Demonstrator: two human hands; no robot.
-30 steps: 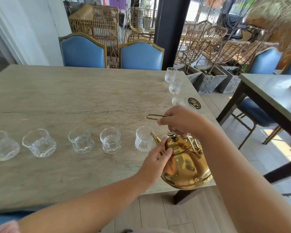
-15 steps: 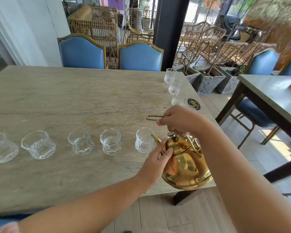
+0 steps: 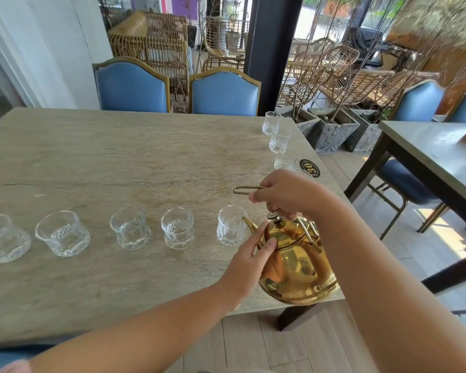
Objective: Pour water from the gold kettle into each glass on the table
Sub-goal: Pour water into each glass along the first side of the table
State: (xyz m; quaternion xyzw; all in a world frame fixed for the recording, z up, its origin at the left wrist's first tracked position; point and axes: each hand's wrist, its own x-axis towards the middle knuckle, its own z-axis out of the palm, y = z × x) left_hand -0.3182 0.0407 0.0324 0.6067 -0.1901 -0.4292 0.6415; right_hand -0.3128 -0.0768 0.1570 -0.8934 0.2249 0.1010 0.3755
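Observation:
The gold kettle (image 3: 296, 267) hangs tilted over the table's near right corner, its spout at the rim of the rightmost glass (image 3: 230, 225). My right hand (image 3: 285, 195) grips the kettle's wire handle from above. My left hand (image 3: 249, 261) rests with thumb and fingers against the kettle's lid and body. Several short clear glasses stand in a row to the left, among them a glass (image 3: 177, 228) and another glass (image 3: 131, 228). No water stream is visible.
Three taller glasses (image 3: 279, 140) line the wooden table's (image 3: 119, 162) right edge beside a black round number tag (image 3: 310, 168). Blue chairs (image 3: 223, 94) stand at the far side. A second table (image 3: 439, 157) is on the right, stone planters behind.
The kettle and both hands have stayed almost still beside the rightmost glass; only the camera view shifted slightly.

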